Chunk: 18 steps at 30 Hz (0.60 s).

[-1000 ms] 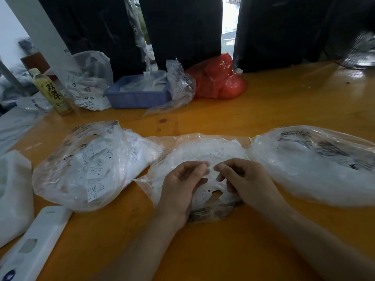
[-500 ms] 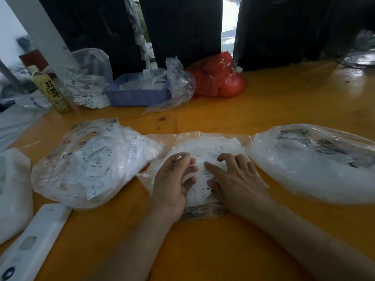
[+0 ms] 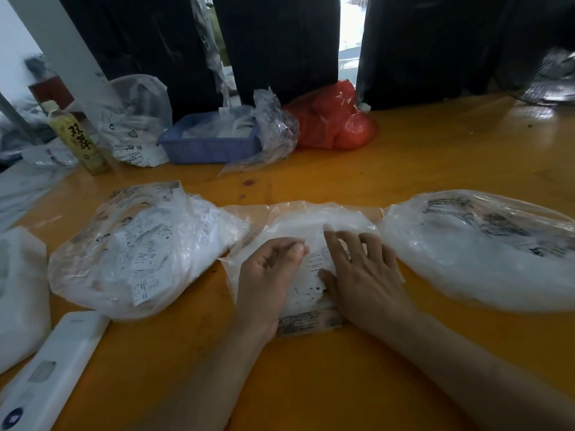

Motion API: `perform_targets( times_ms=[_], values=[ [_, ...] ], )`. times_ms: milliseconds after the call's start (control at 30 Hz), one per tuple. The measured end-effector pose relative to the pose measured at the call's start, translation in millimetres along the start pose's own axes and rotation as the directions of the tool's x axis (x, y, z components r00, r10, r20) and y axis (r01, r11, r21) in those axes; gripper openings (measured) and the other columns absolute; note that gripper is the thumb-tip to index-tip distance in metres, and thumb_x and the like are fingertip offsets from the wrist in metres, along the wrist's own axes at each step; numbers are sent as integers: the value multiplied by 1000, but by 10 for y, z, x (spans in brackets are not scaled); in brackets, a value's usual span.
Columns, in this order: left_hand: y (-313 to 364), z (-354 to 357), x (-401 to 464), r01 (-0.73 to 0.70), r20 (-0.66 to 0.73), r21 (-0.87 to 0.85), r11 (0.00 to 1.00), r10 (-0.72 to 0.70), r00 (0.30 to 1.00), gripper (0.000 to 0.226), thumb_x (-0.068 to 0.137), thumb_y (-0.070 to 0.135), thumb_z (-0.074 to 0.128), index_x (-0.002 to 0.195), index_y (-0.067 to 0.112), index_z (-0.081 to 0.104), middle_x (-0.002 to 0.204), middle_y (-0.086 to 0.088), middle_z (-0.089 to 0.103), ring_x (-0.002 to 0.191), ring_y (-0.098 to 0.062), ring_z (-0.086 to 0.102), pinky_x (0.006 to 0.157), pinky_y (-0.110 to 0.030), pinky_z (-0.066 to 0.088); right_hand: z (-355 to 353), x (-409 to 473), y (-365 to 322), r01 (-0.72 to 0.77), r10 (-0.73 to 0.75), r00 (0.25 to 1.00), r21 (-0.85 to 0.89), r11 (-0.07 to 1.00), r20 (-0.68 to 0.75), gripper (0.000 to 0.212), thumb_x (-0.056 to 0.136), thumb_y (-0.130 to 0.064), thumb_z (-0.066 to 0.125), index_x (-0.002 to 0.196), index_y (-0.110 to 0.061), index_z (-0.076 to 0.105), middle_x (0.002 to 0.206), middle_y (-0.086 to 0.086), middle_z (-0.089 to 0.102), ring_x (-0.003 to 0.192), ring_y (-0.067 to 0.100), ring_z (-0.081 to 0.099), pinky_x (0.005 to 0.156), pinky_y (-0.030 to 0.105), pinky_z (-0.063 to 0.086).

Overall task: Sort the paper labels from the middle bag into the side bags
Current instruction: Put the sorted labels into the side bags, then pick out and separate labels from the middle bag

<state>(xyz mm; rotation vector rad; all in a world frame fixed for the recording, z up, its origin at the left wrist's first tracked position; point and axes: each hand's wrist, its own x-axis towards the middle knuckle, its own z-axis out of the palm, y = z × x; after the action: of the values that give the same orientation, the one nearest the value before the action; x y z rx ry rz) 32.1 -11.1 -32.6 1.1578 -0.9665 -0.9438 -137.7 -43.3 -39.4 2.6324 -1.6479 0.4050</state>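
Middle bag (image 3: 314, 222) lies long axis near-to-far, mouth toward us. Our left hand (image 3: 267, 275) pinches plastic; right hand (image 3: 364, 275), curled earlier, now presses flat.

Orange-yellow wooden table (image 3: 404, 181) fills the view, glossy, glare at far right. Behind it dark curtains (image 3: 280, 51) with bright daylight through a narrow gap (image 3: 348, 29). White slanted post (image 3: 62, 42) far left. Fan grille (image 3: 557, 79) far right, blurred. Light dim overall, mostly from the gap.
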Motion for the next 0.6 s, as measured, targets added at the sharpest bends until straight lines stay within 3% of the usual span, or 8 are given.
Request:
perform_targets(
  times_ms=[100, 167, 267, 300, 400, 500, 600],
  values=[
    [2, -19, 14, -108, 24, 126, 986, 106, 994, 16, 92, 41, 72, 106, 41, 80, 122, 18, 77, 130, 1, 62, 106, -28, 53, 48, 36, 13, 30, -32, 999, 49, 998, 40, 76, 103, -56, 29, 161, -19, -4, 170, 4, 8, 155, 32, 1, 121, 51, 13],
    [4, -42, 76, -124, 11, 208, 970, 125, 992, 22, 90, 51, 69, 110, 48, 77, 132, 31, 69, 142, 8, 46, 112, -32, 44, 74, 55, 31, 87, -92, 994, 83, 993, 57, 68, 104, -52, 29, 160, -22, 3, 171, 1, 7, 155, 28, -5, 120, 52, 8],
    [39, -30, 194, -25, 1, 193, 981, 26, 1000, 10, 95, 40, 72, 95, 48, 78, 141, 32, 62, 146, 3, 43, 117, -32, 40, 92, 65, 53, 129, -136, 986, 80, 988, 93, 63, 105, -50, 27, 159, -26, 6, 165, -3, 28, 153, 26, 4, 115, 50, 8],
    [40, -20, 225, 17, 21, 157, 987, -21, 1000, 17, 98, 31, 72, 90, 45, 78, 145, 28, 61, 144, 1, 46, 119, -34, 41, 95, 66, 54, 130, -138, 986, 80, 988, 97, 63, 104, -51, 27, 159, -27, 8, 163, -4, 33, 151, 26, 10, 113, 49, 11],
    [37, -39, 267, 58, 65, 127, 990, -67, 996, 27, 101, 19, 70, 87, 40, 79, 149, 19, 60, 141, 2, 51, 119, -35, 44, 67, 62, 51, 141, -146, 988, 79, 987, 58, 57, 101, -53, 34, 154, -32, 31, 153, -9, 44, 140, 23, 29, 107, 49, 24],
    [58, -102, 222, -17, 66, 202, 979, 4, 998, 17, 100, 26, 72, 98, 41, 80, 136, 27, 68, 131, 6, 58, 108, -34, 54, 11, 59, 55, 160, -155, 986, 97, 982, -55, 34, 97, -51, 51, 127, -38, 62, 129, -17, 60, 124, 18, 44, 95, 43, 30],
    [72, -146, 140, -75, 26, 221, 972, 71, 997, 14, 96, 30, 76, 106, 38, 81, 118, 22, 77, 117, -1, 71, 83, -37, 66, -29, 43, 79, 126, -101, 986, 200, 972, -133, 13, 92, -42, 68, 103, -36, 73, 111, -17, 68, 112, 18, 50, 90, 41, 33]
  ],
)
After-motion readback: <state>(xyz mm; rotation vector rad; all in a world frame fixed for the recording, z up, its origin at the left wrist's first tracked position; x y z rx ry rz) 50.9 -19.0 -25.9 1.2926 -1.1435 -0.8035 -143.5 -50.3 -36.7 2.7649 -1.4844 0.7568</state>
